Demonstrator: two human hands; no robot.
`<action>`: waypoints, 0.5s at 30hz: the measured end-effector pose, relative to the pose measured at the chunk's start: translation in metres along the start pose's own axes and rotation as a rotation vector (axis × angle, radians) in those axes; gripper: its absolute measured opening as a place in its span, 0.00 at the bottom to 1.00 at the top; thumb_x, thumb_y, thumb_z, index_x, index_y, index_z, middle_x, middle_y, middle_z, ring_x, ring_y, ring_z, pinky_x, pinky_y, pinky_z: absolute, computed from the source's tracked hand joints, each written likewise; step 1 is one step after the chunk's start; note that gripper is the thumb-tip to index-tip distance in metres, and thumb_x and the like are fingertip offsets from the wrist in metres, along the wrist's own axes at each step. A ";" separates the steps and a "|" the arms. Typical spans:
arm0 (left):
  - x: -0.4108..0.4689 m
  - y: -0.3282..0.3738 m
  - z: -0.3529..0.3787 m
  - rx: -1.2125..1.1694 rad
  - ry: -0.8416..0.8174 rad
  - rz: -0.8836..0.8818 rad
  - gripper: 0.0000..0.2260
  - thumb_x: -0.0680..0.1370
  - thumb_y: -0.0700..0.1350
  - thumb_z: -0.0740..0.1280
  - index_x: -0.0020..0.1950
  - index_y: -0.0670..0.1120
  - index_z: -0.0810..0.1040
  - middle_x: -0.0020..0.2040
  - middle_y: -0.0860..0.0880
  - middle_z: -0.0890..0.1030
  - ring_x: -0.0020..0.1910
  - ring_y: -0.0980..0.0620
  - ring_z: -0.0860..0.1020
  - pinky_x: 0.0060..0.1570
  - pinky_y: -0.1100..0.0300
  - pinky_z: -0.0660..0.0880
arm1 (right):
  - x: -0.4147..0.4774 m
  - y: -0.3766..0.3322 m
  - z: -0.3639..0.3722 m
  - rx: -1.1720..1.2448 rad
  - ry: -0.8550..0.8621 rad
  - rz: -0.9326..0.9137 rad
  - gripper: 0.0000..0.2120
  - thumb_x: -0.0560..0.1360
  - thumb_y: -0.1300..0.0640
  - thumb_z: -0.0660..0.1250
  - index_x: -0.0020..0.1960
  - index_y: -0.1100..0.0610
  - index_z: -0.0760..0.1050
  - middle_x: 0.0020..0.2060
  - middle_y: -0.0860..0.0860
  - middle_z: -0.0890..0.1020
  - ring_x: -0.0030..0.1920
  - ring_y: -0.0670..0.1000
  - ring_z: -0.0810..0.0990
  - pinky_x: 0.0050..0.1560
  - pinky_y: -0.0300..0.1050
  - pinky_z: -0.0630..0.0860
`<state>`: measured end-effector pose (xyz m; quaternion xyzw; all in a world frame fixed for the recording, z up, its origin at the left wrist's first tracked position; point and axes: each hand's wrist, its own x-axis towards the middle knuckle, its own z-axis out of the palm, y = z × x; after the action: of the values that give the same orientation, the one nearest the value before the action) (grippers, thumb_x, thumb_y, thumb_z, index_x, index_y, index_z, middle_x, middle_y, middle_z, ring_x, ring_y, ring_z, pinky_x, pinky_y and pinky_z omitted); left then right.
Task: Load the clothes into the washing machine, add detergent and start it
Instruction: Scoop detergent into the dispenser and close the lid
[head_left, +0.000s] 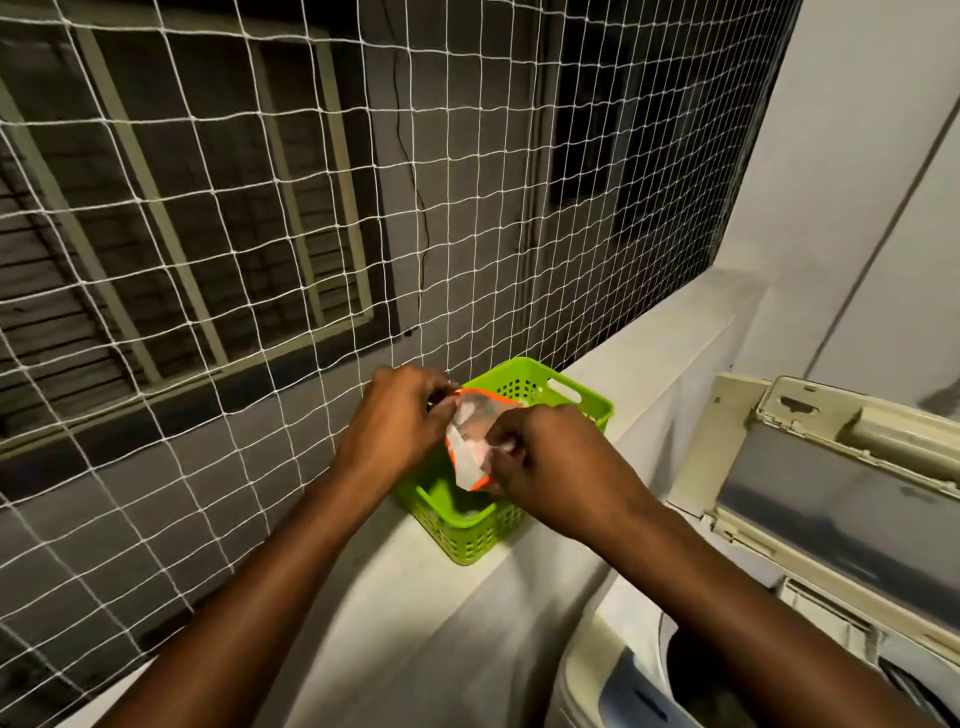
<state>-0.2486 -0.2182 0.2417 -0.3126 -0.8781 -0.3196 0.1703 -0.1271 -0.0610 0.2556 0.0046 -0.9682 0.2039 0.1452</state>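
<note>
A small detergent packet (475, 434), orange-edged and silvery, is held above a green plastic basket (582, 397). My left hand (400, 415) pinches its upper left edge and my right hand (545, 462) grips its lower right side. The basket stands on a white ledge (395, 597). The washing machine (613, 670) is at the lower right with its lid (831, 499) raised; the drum's inside is dark and mostly hidden by my right forearm.
A white rope net (260, 234) covers the opening behind the ledge, with a dark building wall and window beyond. A pale wall (857, 182) rises at the right, close behind the machine's lid.
</note>
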 end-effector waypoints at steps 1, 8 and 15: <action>-0.001 0.000 0.000 0.007 -0.008 0.017 0.07 0.77 0.44 0.71 0.52 0.48 0.87 0.46 0.48 0.88 0.46 0.50 0.85 0.48 0.54 0.80 | 0.001 0.000 -0.004 -0.067 0.025 -0.034 0.11 0.76 0.53 0.65 0.55 0.52 0.83 0.47 0.53 0.88 0.51 0.58 0.85 0.49 0.50 0.81; -0.005 0.003 0.001 0.034 -0.006 0.081 0.08 0.76 0.44 0.71 0.54 0.50 0.86 0.46 0.49 0.88 0.47 0.48 0.85 0.46 0.52 0.79 | 0.002 -0.005 -0.011 -0.323 -0.007 -0.197 0.07 0.73 0.61 0.66 0.49 0.55 0.79 0.48 0.59 0.85 0.49 0.65 0.83 0.40 0.47 0.63; -0.006 0.007 0.003 0.036 -0.003 0.108 0.05 0.76 0.43 0.70 0.48 0.47 0.86 0.41 0.46 0.86 0.42 0.48 0.84 0.41 0.53 0.77 | 0.003 0.014 0.008 -0.093 0.008 -0.080 0.11 0.78 0.55 0.67 0.57 0.54 0.84 0.52 0.55 0.88 0.56 0.60 0.83 0.54 0.52 0.78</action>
<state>-0.2403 -0.2149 0.2399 -0.3567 -0.8659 -0.2939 0.1915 -0.1332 -0.0510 0.2434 0.0355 -0.9750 0.1527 0.1573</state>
